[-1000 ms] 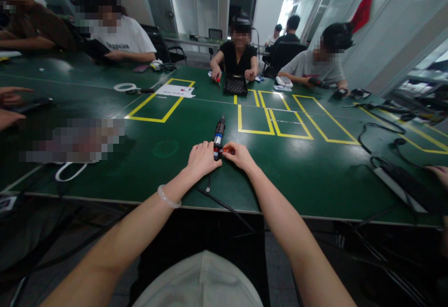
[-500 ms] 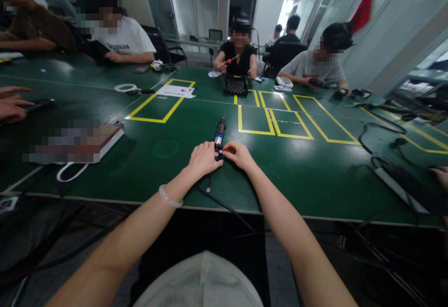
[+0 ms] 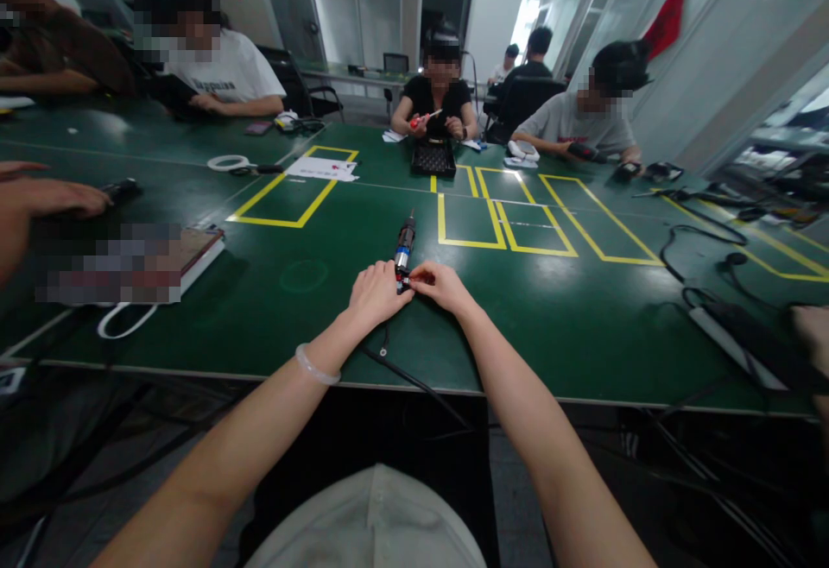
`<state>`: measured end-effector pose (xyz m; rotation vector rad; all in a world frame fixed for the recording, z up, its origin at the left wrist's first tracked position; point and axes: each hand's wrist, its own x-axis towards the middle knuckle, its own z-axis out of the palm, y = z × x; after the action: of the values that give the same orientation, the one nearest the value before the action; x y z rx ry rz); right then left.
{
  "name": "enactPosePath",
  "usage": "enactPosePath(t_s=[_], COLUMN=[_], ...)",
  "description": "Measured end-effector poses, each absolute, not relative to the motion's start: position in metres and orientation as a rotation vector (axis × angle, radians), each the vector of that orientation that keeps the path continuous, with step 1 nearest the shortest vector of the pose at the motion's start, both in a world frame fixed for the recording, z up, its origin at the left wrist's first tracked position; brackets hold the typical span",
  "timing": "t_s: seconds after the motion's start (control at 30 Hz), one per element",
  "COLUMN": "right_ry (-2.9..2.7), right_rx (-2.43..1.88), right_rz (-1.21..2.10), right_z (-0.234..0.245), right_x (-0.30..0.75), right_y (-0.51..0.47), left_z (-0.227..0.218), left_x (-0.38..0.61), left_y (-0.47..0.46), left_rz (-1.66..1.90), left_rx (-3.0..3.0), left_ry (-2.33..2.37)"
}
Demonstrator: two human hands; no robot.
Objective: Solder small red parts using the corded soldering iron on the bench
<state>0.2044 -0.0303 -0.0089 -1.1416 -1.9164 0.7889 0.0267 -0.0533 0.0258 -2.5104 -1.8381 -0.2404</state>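
A partly bare drill [image 3: 404, 244] lies on the green table in front of me, its bit pointing away. It has a dark chuck end, a blue band, a silver motor-like cylinder and small red and black parts at the near end. My left hand [image 3: 377, 290] is closed around that near end from the left and hides part of it. From the right, the fingertips of my right hand [image 3: 439, 283] pinch together at the red and black parts; whatever sits between them is too small to make out. A dark cable [image 3: 414, 376] runs below my hands over the table edge.
Left of me lie a book [image 3: 194, 261] with a white loop and a co-worker's hand [image 3: 58, 197] at a dark tool. Yellow tape outlines [image 3: 472, 244], a black tray [image 3: 433, 160] and paper [image 3: 320, 168] are farther off. Cables and a power strip [image 3: 735, 343] lie right.
My hands stay at the drill with hardly any shift. The co-worker's hand at left has moved further in over the table. Across from me, a person has brought both hands closer together.
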Motion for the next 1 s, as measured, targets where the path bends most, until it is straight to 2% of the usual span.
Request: enactPosePath(t_s=[0.5,1.0], right_ry=[-1.967,-1.919], right_rx=[-1.115,-1.095], right_rz=[0.725,0.815], right_z=[-0.011,-0.003], right_x=[0.204,0.198], right_y=[-0.031,-0.042], left_z=[0.029,0.034], left_x=[0.029,0.013], left_y=[-0.054,-0.035], left_rz=[-0.236,-0.183], left_rx=[-2.509,-2.501], left_ry=[-1.827,-1.896])
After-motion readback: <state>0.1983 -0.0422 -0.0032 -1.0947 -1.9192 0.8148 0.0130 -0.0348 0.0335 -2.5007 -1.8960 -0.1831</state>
